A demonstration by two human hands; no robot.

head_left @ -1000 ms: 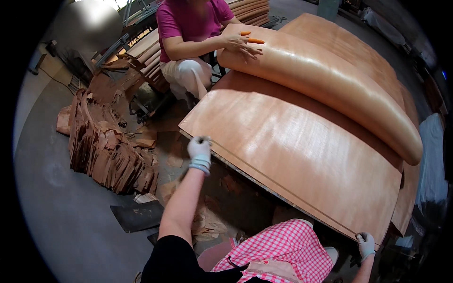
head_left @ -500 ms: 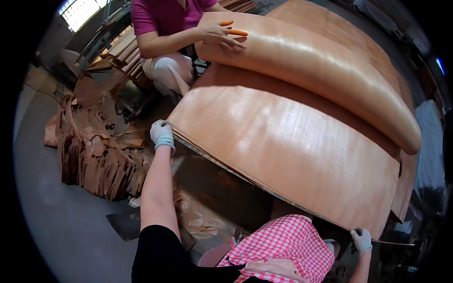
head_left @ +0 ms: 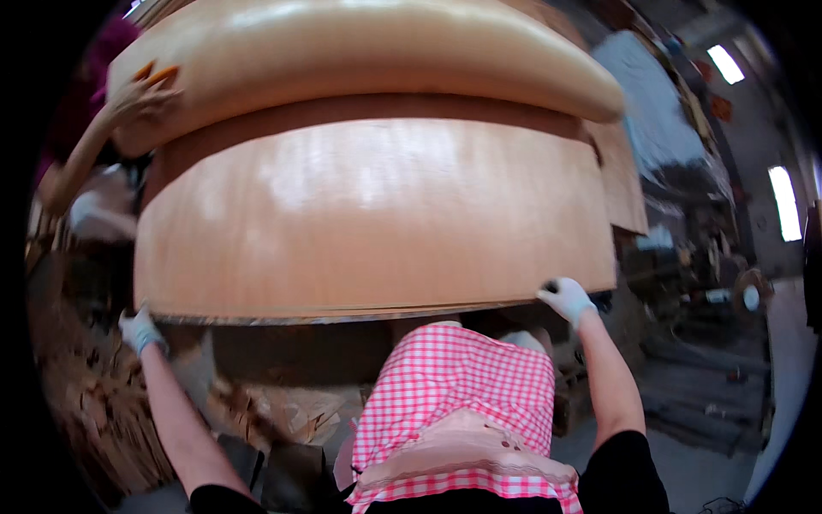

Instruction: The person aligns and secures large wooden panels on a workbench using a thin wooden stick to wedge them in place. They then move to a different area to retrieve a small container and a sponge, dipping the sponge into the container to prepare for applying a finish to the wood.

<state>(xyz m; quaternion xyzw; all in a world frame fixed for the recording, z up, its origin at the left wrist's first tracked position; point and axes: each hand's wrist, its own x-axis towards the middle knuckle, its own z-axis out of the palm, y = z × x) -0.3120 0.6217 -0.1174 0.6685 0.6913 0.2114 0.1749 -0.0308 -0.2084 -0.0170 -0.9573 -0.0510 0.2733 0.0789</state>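
A wide, thin sheet of wood veneer (head_left: 368, 223) lies before me on a stack whose layered front edge faces me. My left hand (head_left: 139, 331), in a white glove, is closed on the front left corner. My right hand (head_left: 567, 300), gloved alike, has its fingers pinched at the front edge, a little in from the right corner. Behind, a large veneer sheet is folded back into a long curled roll (head_left: 368, 56). At the left, a co-worker's hand (head_left: 147, 98) with orange finger covers presses on this roll.
Torn, layered veneer scraps (head_left: 111, 411) are heaped at the lower left. More loose scraps (head_left: 291, 407) lie on the floor beneath the front edge. Plastic-covered material (head_left: 655, 103) stands at the far right. My pink checked apron (head_left: 462, 394) is close against the stack.
My view has turned to the right. My right hand has shifted inward along the front edge from the right corner, while my left hand stays at the left corner.
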